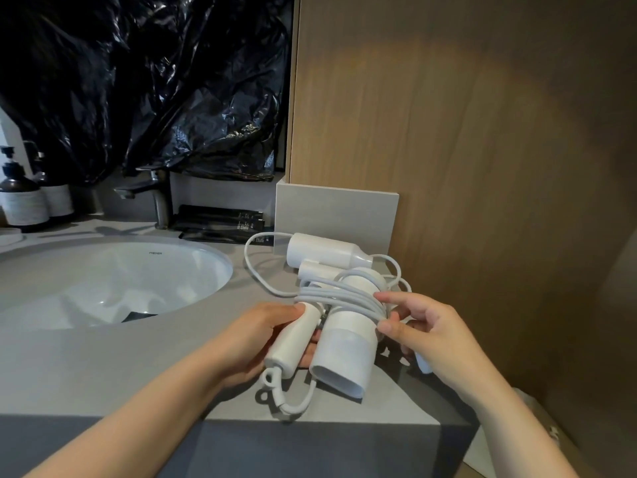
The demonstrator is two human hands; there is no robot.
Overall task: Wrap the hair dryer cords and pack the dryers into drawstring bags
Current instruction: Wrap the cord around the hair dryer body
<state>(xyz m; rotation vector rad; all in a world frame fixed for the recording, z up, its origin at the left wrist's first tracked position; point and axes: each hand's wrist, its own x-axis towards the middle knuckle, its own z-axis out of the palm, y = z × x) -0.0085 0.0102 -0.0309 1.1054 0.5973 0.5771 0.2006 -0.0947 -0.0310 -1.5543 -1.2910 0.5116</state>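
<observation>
Left grip [255, 336] clamps the handle of the white plastic hair dryer [344, 353]; right grip [434, 336] pinches its white cord [337, 296], end hidden.

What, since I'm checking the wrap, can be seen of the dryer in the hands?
White, matte plastic by its look, the dryer has a round barrel, open mouth toward the camera, and a slim grip beside it. Its cord lies in several turns across both; slack loops out at the grip's end. The left hand holds the grip, the right hand pinches the turns, over the counter corner.
</observation>
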